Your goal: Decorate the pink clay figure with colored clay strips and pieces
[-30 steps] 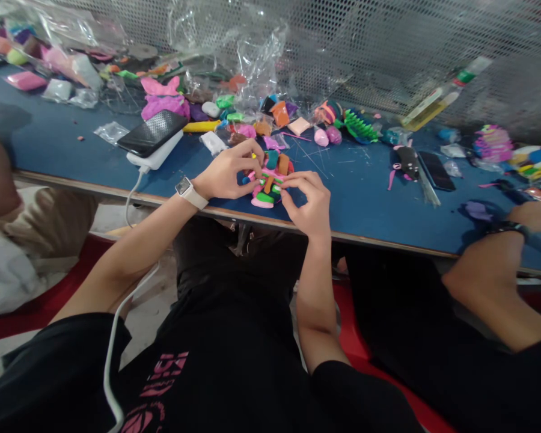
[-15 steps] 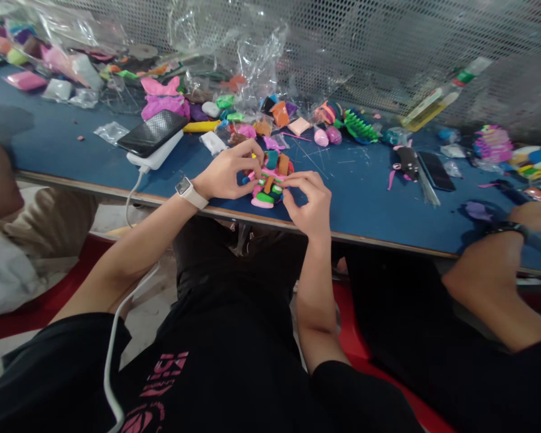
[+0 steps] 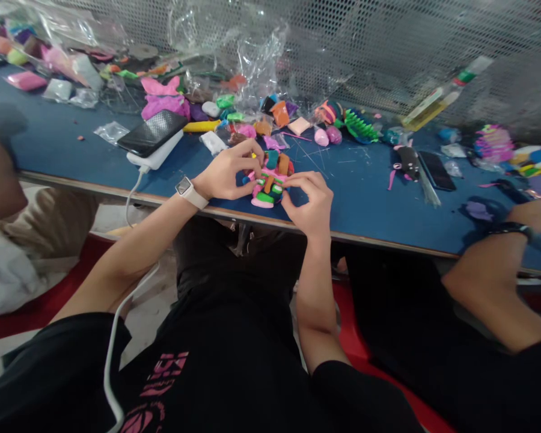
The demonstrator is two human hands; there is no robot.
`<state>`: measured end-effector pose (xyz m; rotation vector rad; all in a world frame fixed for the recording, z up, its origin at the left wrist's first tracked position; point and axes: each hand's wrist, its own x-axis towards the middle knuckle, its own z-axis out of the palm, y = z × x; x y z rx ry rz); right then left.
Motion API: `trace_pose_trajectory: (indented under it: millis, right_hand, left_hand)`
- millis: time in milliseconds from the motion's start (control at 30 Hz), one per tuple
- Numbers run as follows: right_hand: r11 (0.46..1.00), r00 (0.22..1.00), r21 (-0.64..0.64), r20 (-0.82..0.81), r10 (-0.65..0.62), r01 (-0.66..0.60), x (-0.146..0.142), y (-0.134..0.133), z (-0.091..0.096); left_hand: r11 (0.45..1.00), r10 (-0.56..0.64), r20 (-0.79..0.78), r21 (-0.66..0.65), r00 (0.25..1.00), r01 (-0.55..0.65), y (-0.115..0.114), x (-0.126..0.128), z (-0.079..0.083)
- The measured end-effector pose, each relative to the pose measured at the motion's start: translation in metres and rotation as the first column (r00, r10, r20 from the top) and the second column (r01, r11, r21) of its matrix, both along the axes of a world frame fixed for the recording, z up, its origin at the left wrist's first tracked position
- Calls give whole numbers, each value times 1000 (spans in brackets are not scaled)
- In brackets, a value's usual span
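A many-coloured modelling clay piece (image 3: 269,183), with pink, green, brown and teal parts, lies near the table's front edge between my hands. My left hand (image 3: 234,171), a pale-strapped watch on its wrist, has its bent thumb and fingers closed on the left side of the clay. From the right, my right hand (image 3: 309,200) has thumb and forefinger curled in against the clay's right edge. Its fingertips hide a little of that side. Just beyond the piece are a purple clay packet (image 3: 276,142) and a white packet (image 3: 213,143).
A black phone (image 3: 152,133) rests on a white power bank (image 3: 157,155) with a cable. Clay lumps and clear bags line the metal mesh (image 3: 342,42). To the right are a glue bottle (image 3: 446,96), a dark phone (image 3: 436,170) and another person's arm (image 3: 491,276).
My right hand has shifted very slightly, its thumb a touch lower beside the clay. My left hand and the clay piece look the same. The neighbour's arm on the right moved slightly.
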<state>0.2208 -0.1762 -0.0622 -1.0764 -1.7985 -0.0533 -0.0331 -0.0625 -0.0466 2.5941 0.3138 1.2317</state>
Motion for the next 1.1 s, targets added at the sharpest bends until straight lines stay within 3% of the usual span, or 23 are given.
trace_pose_trajectory:
  millis: [267, 1100]
  right_hand:
    - [998, 999, 44, 0, 45, -45, -1, -2, 2]
    - [1000, 999, 4, -47, 21, -20, 0, -3, 4]
  left_hand:
    - [1000, 2, 4, -1, 1000, -2, -1, 0, 1]
    - [1000, 7, -27, -23, 1000, -7, -2, 0, 1]
